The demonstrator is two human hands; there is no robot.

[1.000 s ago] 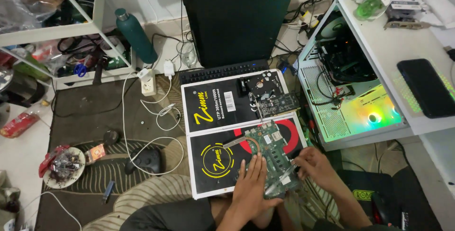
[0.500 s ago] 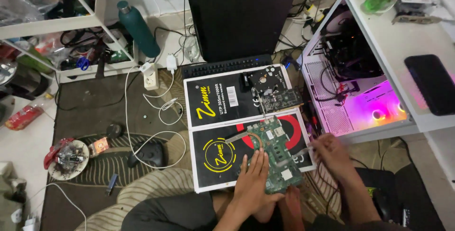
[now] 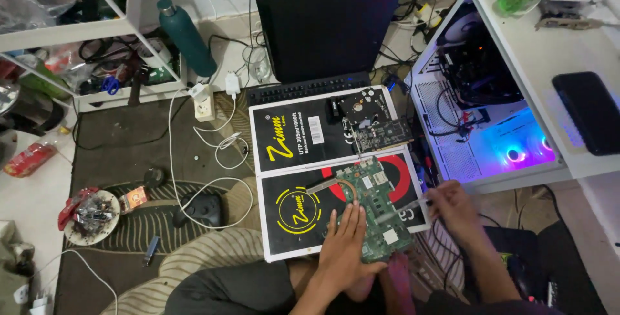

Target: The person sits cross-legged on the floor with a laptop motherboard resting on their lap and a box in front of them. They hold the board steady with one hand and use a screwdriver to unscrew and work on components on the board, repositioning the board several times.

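Note:
A green circuit board (image 3: 371, 189) lies on a flat black box (image 3: 290, 218) on the floor in front of me. My left hand (image 3: 345, 244) rests flat on the board's near part, fingers spread. My right hand (image 3: 452, 205) is at the board's right edge, closed on a thin silvery tool (image 3: 407, 210) whose tip points left onto the board. A second black box (image 3: 290, 140) behind carries a dark card (image 3: 381, 135) and a small drive (image 3: 358, 105).
An open white computer case (image 3: 452, 160) glowing blue stands to the right, under a white desk (image 3: 549, 56) with a black slab (image 3: 588, 118). A black tower (image 3: 323, 18), teal bottle (image 3: 187, 37), cables (image 3: 219, 140), game controller (image 3: 203, 208) and a cluttered plate (image 3: 87, 215) surround me.
My right hand left the board, swung right and now holds the thin tool at its edge. My left hand stayed flat. The case lights went from yellow-green through pink to blue.

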